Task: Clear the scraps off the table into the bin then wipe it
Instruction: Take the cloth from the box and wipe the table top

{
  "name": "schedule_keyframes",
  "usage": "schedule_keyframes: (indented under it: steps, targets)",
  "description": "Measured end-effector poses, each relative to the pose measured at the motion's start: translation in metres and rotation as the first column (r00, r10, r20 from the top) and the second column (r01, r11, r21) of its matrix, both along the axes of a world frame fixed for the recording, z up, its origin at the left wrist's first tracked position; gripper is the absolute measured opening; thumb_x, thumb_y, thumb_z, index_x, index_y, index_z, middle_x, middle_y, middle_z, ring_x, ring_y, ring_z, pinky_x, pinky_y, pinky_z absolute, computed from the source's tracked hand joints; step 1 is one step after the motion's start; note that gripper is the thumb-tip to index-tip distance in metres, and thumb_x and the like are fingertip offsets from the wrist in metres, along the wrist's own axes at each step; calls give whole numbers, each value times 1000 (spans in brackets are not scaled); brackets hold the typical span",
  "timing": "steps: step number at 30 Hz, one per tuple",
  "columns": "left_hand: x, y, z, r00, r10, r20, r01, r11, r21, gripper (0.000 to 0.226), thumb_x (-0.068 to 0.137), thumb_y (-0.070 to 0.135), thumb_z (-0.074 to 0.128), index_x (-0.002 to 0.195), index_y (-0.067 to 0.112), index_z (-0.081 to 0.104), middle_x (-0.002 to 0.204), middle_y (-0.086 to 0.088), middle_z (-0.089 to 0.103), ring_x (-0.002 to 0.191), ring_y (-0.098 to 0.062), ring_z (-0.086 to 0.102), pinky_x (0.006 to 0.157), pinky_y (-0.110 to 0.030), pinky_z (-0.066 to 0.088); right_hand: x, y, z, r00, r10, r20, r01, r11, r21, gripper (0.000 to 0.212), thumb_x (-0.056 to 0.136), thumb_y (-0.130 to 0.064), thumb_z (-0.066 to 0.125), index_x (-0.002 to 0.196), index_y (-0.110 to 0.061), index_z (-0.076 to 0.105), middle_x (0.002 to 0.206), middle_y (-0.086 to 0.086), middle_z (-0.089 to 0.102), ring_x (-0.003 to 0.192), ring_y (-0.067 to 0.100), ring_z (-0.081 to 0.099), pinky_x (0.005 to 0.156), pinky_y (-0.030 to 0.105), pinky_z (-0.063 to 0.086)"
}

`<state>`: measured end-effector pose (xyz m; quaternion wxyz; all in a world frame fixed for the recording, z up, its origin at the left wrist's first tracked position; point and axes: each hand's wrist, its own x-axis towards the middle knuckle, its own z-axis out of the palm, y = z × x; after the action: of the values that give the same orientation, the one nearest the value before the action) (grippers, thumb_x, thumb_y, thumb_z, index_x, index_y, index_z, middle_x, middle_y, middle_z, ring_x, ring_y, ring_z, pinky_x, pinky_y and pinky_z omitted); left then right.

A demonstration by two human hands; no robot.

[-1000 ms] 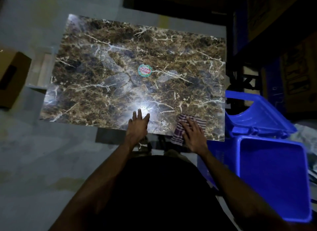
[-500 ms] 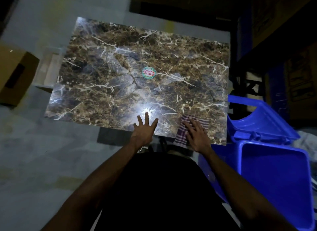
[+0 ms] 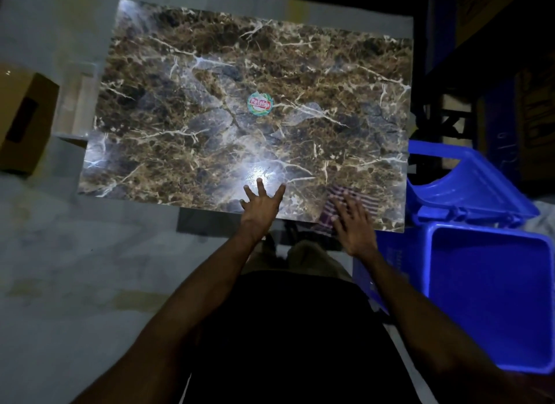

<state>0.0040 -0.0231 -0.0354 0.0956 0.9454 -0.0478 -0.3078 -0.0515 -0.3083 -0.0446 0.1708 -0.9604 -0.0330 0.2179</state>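
Note:
A brown marble-patterned table (image 3: 210, 73) fills the upper middle of the head view. A round green and red sticker (image 3: 260, 103) sits at its centre. Near the front right corner lies a striped red and white cloth (image 3: 336, 194), and my right hand (image 3: 354, 223) presses on it with straight fingers. My left hand (image 3: 261, 205) rests flat on the front edge with fingers spread, holding nothing. An open blue bin (image 3: 492, 292) stands on the floor just right of the table, its lid (image 3: 468, 187) tipped back.
A cardboard box (image 3: 24, 118) lies on the grey floor at the far left, beside a pale low stand (image 3: 78, 103). Dark shelving and boxes crowd the upper right behind the bin. A bright light glare sits on the table near my left hand.
Both hands have stayed almost in place at the front edge; my left fingers have spread wider. The right hand blurs slightly on the cloth. The camera has shifted a little.

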Motion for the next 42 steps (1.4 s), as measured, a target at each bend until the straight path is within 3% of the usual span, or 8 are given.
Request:
schedule_keyframes:
  steps: [7,11,14,18,22,26,32,42]
  targets:
    - [2,-9,20,999,33,-6,-33,999,-3,63,109,13,36,158,44,12,166,-30,-7,145,-68,2,110,-74,31,72,27,-10,979,-200,47,201,979,-18,76,99,-66,15,166,-32,9,175,7,-2,160,38,-4,127,60,1]
    - [5,-10,21,999,31,29,-31,999,16,66,99,19,55,152,41,23,160,-33,13,130,-70,34,90,-65,50,43,52,-12,989,103,102,-111,991,70,71,103,-65,24,166,-32,19,175,7,6,160,36,-2,127,63,3]
    - [3,-15,29,988,84,130,-87,996,20,55,90,24,62,141,23,42,140,-27,40,118,-53,50,85,-56,53,15,27,-18,957,228,182,-247,965,90,65,104,-57,40,164,-41,19,175,-3,9,161,27,1,127,57,11]
    - [2,-20,16,928,229,293,-206,973,-107,57,94,40,58,140,10,46,130,-25,45,120,-43,46,95,-55,48,7,-16,-22,970,135,204,-143,989,25,59,107,-53,38,163,-45,21,174,-6,13,161,24,9,128,50,13]
    - [16,-21,-13,896,248,369,-215,968,-128,70,104,52,44,159,11,30,160,-27,28,147,-46,27,120,-58,23,42,-7,-21,961,-10,277,8,1000,10,59,108,-46,44,163,-33,30,173,4,20,160,29,14,128,51,12]
    - [19,-27,-37,818,298,492,-264,955,-139,66,101,48,46,156,14,34,157,-24,34,142,-44,34,117,-58,25,55,39,-29,927,-122,354,120,992,27,58,107,-43,42,163,-30,32,172,8,24,159,37,17,126,59,15]
    - [22,-31,-45,746,330,579,-310,941,-136,65,88,40,60,147,18,44,149,-17,43,132,-40,42,110,-52,31,10,40,-28,918,159,364,-175,984,11,54,111,-44,36,164,-34,28,173,4,18,161,32,10,127,54,16]
    - [21,-28,-52,674,392,626,-305,920,-248,64,85,35,69,145,20,52,143,-14,49,131,-34,46,112,-50,32,62,62,-27,947,-29,321,40,999,-30,57,110,-46,35,165,-33,25,174,4,16,161,32,11,127,55,14]
